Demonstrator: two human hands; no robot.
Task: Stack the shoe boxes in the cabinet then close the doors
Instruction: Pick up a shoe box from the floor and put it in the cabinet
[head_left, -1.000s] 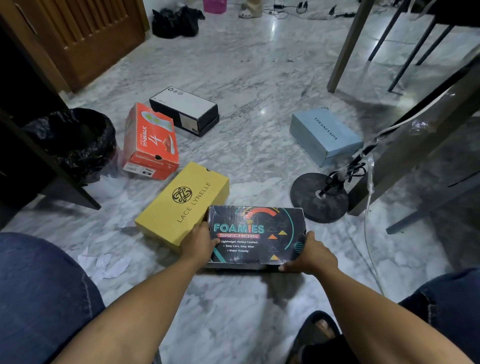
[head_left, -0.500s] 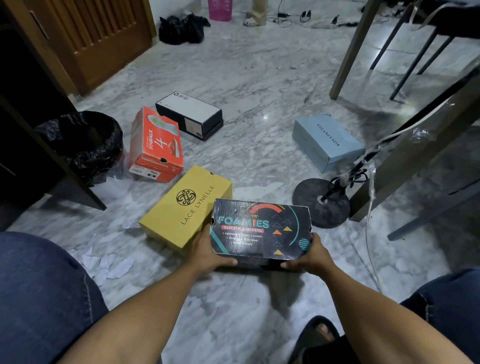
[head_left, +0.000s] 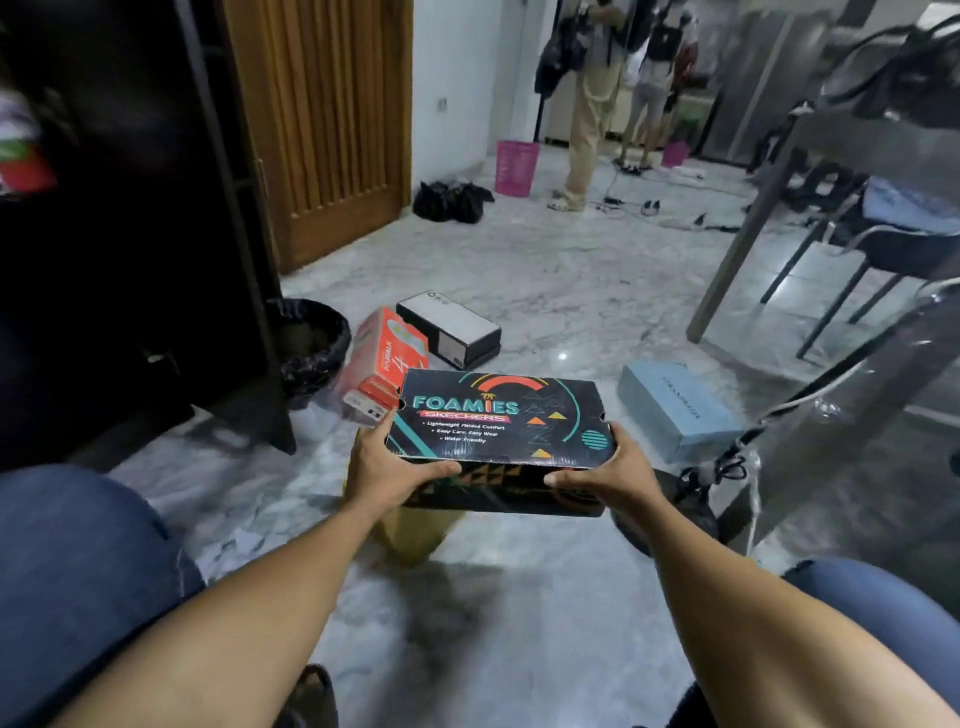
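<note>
**Black shoe box held in both hands above the floor**

The black Foamies box (head_left: 498, 421) is in the air in front of the person, lid up and nearly level. The left hand (head_left: 384, 467) grips its left end and the right hand (head_left: 608, 473) grips its right end. Each thumb lies along the near edge and the fingers are curled round the ends. Directly under it lies the yellow box (head_left: 415, 530) on the marble floor (head_left: 519, 270); the held box hides most of it.

Three more boxes lie on the floor behind. The orange box (head_left: 387, 364) is at the left, and the black-and-white box (head_left: 449, 327) lies just beside it. The light blue box (head_left: 680, 410) is at the right, well apart from these two.

The cabinet (head_left: 130, 234) stands at the left, and its inside is too dark to read. A dark panel (head_left: 249, 312) stands out from it toward the room. A black bin (head_left: 311, 343) lined with a bag stands just beside this panel, between the cabinet and the orange box.

At the right are a table leg (head_left: 748, 244) and a chair (head_left: 857, 260). A round black base (head_left: 670, 509) is partly hidden by the right forearm. Farther back are a wooden door (head_left: 322, 119), black bags (head_left: 452, 201), a pink basket (head_left: 516, 167) and a standing person (head_left: 592, 104). Paper scraps (head_left: 234, 545) lie near the person's left knee.
</note>
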